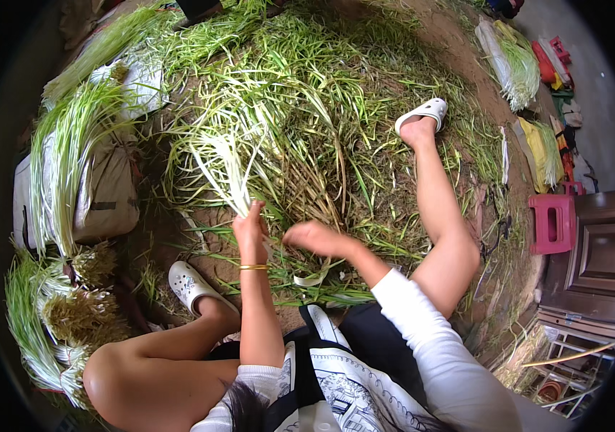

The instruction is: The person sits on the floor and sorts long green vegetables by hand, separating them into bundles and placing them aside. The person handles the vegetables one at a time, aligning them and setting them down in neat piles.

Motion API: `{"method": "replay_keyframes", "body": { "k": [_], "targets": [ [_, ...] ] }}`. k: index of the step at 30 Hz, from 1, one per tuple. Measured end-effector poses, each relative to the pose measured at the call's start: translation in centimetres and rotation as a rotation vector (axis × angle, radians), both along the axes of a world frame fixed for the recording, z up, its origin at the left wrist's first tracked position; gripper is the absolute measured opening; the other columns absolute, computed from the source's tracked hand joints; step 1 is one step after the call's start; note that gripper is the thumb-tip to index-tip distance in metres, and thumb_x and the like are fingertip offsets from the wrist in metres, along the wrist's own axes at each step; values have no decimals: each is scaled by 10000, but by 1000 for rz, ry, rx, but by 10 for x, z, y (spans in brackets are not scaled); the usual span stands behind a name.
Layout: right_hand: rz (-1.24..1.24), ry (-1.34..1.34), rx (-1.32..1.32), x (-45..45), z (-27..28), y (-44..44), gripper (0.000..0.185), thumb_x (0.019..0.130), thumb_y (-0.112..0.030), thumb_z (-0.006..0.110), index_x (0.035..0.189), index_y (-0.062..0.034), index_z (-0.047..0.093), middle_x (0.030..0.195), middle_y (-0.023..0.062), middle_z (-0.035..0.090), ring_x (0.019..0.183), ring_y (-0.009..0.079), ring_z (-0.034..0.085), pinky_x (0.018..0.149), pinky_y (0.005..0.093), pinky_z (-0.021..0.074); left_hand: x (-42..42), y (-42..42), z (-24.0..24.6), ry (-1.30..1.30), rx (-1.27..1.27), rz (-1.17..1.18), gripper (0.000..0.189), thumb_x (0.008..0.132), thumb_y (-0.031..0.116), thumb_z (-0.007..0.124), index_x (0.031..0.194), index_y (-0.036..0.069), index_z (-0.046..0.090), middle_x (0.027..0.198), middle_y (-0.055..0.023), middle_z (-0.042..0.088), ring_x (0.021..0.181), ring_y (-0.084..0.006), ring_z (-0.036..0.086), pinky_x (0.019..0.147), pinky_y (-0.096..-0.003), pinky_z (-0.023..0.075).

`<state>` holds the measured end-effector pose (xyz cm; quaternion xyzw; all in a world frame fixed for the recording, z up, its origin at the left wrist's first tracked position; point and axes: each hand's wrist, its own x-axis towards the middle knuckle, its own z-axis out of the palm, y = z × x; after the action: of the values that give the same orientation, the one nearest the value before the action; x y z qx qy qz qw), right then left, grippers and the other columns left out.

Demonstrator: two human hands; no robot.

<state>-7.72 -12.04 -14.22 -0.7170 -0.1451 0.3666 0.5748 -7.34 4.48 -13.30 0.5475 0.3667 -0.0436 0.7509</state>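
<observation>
My left hand (250,229) is closed around the base of a small bunch of long stalks (238,183), white below and pale green above, which look like garlic chives. Their leaves fan out away from me over the litter on the ground. Just to the right, my right hand (315,239) is blurred by motion, and its fingers point towards the left wrist. I cannot make out whether anything is between those fingers. Before both hands lies a loose heap of long leaves and stalks (264,119), with brownish dry stems (312,189) on its near side.
At left, trimmed stalks (64,178) drape over a stuffed sack (107,189), with root-ended bundles (80,316) below. Leaf scraps cover the ground between my white clogs (191,286). A pink plastic stool (552,224), wooden door (604,254) and wire rack (577,372) stand right.
</observation>
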Motion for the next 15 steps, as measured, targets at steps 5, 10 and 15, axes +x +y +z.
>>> {"method": "replay_keyframes", "body": {
  "k": [5, 10, 15],
  "targets": [
    [-541, -426, -1005, 67, -12, -66, 299, 921, -266, 489, 1089, -20, 466, 1015, 179, 541, 875, 273, 588, 709, 422, 460, 6, 20, -10, -100, -237, 120, 208, 927, 206, 520, 806, 44, 572, 517, 38, 401, 454, -85, 426, 446, -236, 400],
    [-557, -242, -890, 107, -40, -76, 237, 855, -299, 594, 859, -64, 569, 745, 72, 629, 655, 269, 597, 591, 422, 442, 11, 14, 6, -97, -359, 138, 194, 918, 256, 545, 882, 65, 560, 579, 28, 479, 521, -87, 498, 486, -219, 438],
    [-490, -133, -298, 44, 31, -33, 98, 850, -121, 601, 862, -37, 552, 740, 30, 579, 585, 110, 544, 521, 253, 434, 20, 6, 35, -126, -121, 110, 152, 844, 168, 639, 895, 37, 583, 710, -29, 613, 442, -31, 418, 374, -153, 354]
  ]
}}
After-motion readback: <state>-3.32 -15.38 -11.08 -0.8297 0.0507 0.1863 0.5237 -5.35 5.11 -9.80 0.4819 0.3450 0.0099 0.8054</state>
